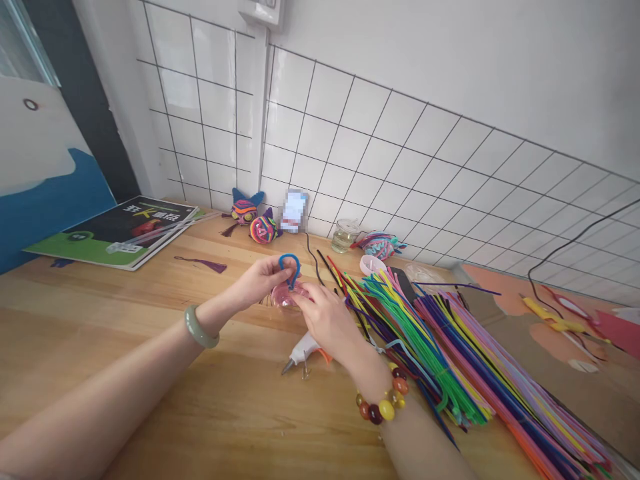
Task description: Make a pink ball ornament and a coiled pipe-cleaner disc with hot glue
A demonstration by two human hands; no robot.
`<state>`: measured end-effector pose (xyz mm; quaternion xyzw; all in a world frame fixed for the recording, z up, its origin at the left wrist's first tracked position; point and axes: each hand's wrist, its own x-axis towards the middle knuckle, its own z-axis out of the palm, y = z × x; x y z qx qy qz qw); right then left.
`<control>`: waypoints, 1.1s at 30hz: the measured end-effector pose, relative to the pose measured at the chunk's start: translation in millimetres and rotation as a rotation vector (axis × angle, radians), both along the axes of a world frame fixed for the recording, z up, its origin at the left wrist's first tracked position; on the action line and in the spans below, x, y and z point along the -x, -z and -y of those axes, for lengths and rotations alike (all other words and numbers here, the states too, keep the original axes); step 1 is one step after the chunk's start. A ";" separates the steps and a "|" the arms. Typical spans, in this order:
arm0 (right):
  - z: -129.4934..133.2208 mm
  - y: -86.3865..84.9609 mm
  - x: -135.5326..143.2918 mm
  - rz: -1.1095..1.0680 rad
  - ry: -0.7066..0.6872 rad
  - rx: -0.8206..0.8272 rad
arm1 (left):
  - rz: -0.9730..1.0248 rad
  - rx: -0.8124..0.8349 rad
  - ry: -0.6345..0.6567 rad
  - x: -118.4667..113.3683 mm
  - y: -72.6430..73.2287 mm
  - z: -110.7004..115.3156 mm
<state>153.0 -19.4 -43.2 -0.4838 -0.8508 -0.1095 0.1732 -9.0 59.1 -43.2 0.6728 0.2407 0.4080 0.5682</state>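
Observation:
A blue pipe cleaner, bent into a rounded loop, stands up between my two hands. My left hand pinches the loop on its left side. The fingers of my right hand are closed at the loop's lower ends, where the two ends come together. Just below and behind the fingers is a pink, shiny, clear-looking piece, partly covered by my hands; I cannot tell whether it is held. Beneath my right hand lies a white glue gun with a grey nozzle and a wire stand.
Bundles of coloured pipe cleaners spread across the right side. Along the back are two colourful animal-head crafts, a phone, a glass jar and a striped craft. A purple tassel and a book lie left.

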 end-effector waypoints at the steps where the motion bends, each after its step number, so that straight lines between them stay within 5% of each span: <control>1: 0.1 -0.1 0.0 0.003 0.000 0.002 | -0.021 -0.021 -0.022 -0.3 0.0 -0.7; 9: 0.0 0.0 1.1 0.001 -0.003 -0.015 | -0.213 -0.095 -0.091 -0.3 -5.3 0.4; 19: -0.8 0.5 0.6 0.003 -0.008 -0.013 | -0.109 -0.169 -0.210 -3.9 -6.1 5.9; 25: 0.0 -0.6 1.5 0.010 -0.004 0.001 | -0.155 -0.124 -0.147 -0.9 -14.9 9.2; 33: 1.1 -1.0 0.6 0.002 -0.009 0.013 | -0.201 -0.076 0.001 6.4 -4.8 1.1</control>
